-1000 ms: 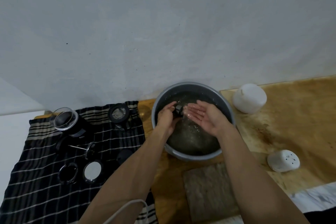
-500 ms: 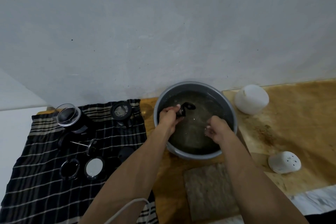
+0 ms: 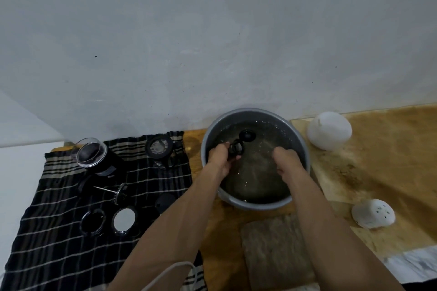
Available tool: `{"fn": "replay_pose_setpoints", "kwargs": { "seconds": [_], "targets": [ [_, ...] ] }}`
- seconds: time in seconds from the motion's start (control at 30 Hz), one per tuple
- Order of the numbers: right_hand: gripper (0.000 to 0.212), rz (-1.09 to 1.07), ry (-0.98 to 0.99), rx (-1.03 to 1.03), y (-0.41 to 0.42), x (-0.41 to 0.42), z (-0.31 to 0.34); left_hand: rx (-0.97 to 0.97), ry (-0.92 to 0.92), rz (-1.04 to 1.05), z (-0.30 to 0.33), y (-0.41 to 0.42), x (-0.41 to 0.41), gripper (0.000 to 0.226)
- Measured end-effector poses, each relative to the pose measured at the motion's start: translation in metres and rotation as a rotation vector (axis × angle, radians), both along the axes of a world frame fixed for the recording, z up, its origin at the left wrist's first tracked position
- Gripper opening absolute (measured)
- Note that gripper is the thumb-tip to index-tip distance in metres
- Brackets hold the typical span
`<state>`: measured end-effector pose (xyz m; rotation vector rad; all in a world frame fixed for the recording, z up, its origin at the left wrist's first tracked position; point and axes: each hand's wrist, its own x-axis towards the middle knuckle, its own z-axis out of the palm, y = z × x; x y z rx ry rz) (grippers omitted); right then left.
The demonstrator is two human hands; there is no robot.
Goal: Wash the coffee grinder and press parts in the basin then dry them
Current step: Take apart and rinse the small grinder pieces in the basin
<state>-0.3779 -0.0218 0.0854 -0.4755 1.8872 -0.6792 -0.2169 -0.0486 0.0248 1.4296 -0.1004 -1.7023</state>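
Note:
A grey basin (image 3: 300, 139) of murky water stands on the wooden counter. My left hand (image 3: 220, 157) grips a small black round part (image 3: 236, 148) just above the water at the basin's left. A black lid-like part (image 3: 247, 135) floats behind it. My right hand (image 3: 285, 160) dips into the water on the right side, fingers curled down; whether it holds anything is hidden. On the black striped cloth (image 3: 59, 243) to the left lie a glass beaker (image 3: 91, 154), a mesh-topped part (image 3: 159, 146), a plunger rod with disc (image 3: 115, 190) and two rings (image 3: 92, 221).
A white rounded container (image 3: 329, 133) stands right of the basin by the wall, and a white perforated cap (image 3: 373, 216) lies nearer me. A brown rough pad (image 3: 274, 250) lies in front of the basin. A white cable (image 3: 170, 269) crosses the bottom.
My right hand turned palm-down and dropped from beside the black part into the water at the right. The left hand keeps its grip on the part.

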Motion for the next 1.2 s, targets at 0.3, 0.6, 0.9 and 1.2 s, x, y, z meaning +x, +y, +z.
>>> {"fn": "replay_pose_setpoints", "kwargs": {
  "seconds": [0.3, 0.6, 0.9, 1.2],
  "targets": [
    [0.043, 0.304, -0.287, -0.177, -0.008, 0.024, 0.016, -0.009, 0.081, -0.019, -0.001, 0.002, -0.001, 0.033],
    [0.066, 0.737, 0.081, 0.093, 0.001, 0.031, 0.011, 0.0, 0.028, -0.087, -0.001, 0.003, -0.006, 0.031],
    [0.06, 0.652, -0.016, 0.123, -0.006, 0.025, 0.0, 0.041, -0.077, -0.08, -0.012, -0.001, -0.005, 0.04],
    [0.032, 0.497, -0.079, 0.06, -0.008, 0.016, -0.02, 0.067, -0.157, -0.123, -0.019, -0.002, -0.002, 0.037]
  ]
}}
